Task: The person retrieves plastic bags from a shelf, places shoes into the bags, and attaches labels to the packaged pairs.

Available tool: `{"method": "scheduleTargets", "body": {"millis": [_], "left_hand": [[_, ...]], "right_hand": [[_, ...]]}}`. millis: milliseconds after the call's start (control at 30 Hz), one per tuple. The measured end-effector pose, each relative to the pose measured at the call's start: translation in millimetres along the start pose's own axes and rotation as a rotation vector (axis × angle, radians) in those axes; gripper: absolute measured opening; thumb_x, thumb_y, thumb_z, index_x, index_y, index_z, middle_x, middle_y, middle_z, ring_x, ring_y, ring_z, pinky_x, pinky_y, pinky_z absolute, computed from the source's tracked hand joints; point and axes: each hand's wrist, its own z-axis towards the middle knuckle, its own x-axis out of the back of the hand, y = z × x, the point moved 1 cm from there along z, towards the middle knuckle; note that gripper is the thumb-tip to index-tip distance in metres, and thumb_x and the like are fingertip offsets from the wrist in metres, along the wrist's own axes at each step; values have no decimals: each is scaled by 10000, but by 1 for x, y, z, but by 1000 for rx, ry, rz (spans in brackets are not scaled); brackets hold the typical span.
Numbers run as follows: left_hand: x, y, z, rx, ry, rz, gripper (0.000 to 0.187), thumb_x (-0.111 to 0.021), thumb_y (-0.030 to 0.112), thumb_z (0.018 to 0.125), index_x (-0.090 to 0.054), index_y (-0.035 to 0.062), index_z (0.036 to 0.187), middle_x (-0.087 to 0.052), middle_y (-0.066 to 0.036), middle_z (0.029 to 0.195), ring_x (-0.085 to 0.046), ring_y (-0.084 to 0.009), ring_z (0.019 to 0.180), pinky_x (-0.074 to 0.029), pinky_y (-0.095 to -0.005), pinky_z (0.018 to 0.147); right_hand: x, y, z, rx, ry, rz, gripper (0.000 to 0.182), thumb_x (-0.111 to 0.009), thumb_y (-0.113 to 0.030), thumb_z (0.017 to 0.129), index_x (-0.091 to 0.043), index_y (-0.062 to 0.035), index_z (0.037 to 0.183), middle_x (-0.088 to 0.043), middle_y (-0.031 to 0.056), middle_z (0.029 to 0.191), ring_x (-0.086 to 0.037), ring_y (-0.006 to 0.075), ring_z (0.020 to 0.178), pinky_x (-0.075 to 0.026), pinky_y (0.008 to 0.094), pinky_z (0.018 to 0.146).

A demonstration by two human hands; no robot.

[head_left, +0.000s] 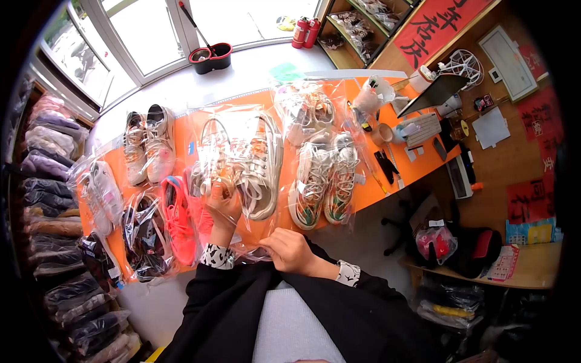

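Observation:
A clear plastic bag [237,110] lies over a pair of white sneakers with orange details on the orange table. My left hand [224,202] reaches into the bag, its fingers closed on the near end of the left sneaker [215,151]. The right sneaker [260,175] lies beside it, toe toward me. Close to my body, my right hand [289,249] is closed in a pinch on the near edge of the bag. Coral-pink sneakers [177,224] lie just left of my left hand. Patterned lace-up sneakers [310,184] in clear plastic are on the right.
More bagged shoes and an unwrapped white pair [158,145] share the orange table [375,181]. A monitor [434,95] and keyboard [417,130] stand at its right end. Shelves of bagged shoes [51,193] line the left wall. A mop bucket [210,58] sits by the glass doors.

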Motion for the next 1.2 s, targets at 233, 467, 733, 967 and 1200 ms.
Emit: {"method": "scheduleTargets", "body": {"millis": [233, 467, 733, 967, 1200], "left_hand": [[-29, -64, -7, -270, 12, 488, 130, -659, 146, 761, -595, 58, 833, -562, -77, 588, -561, -272, 514, -424, -383, 510], [-42, -67, 5, 236, -462, 135, 77, -628, 70, 802, -560, 49, 831, -583, -119, 739, -564, -214, 626, -433, -362, 554], [-14, -82, -60, 472, -621, -172, 360, -592, 80, 888, -548, -8, 1235, -650, -190, 1050, -623, -305, 983, -486, -372, 872], [52, -20, -79, 770, -240, -945, 674, -558, 69, 756, -382, -70, 1391, -434, -209, 1421, -408, -324, 1322, -277, -419, 1134], [40, -36, -10, 881, 121, -812, 323, -453, 158, 988, -543, -44, 1224, -548, -179, 1319, -511, -267, 1249, -368, -417, 1089]], "right_hand": [[-6, 14, -1, -65, 44, 56, 106, -654, 29, 758, -599, 4, 845, -576, 127, 712, -584, 303, 643, -469, 375, 576], [-27, 43, -16, -329, -29, 198, 73, -636, -61, 801, -586, -20, 834, -632, 140, 755, -632, 334, 736, -493, 396, 654], [25, 76, -39, -713, 216, 311, 94, -654, -137, 840, -669, -46, 827, -649, 115, 697, -630, 217, 588, -479, 324, 564], [116, 257, -148, -1407, 886, 407, 88, -652, -117, 884, -660, -30, 873, -637, 21, 690, -515, 50, 492, -375, 223, 396], [115, 348, -157, -1467, 673, -395, 490, -822, -303, 665, -647, -20, 1024, -606, 185, 1065, -566, 325, 1020, -455, 424, 904]]}}
